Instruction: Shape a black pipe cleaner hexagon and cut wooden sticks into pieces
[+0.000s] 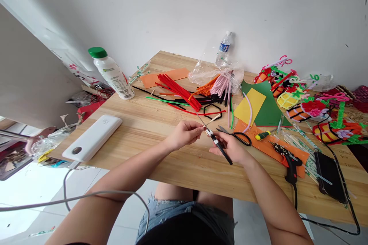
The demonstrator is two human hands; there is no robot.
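Near the front middle of the wooden table, my right hand (230, 148) is wrapped round the black handle of a thin pointed tool (219, 147), its narrow blade pointing up and left. Close beside it, my left hand (186, 134) pinches a small pale wooden stick (213, 119) against the tool; its tip sticks out to the upper right. Black scissors (243, 138) lie just behind my right hand. Beyond both hands are a bundle of red pipe cleaners (181, 91) and a bunch of pink ones (222, 84).
White power bank (92, 138) with a cable and a green-capped bottle (115, 76) stand left. To the right are yellow card (250, 106), a screwdriver (262, 135), a glue gun (291, 166), a phone (329, 174) and several pipe-cleaner baskets. A water bottle (224, 48) is at the back.
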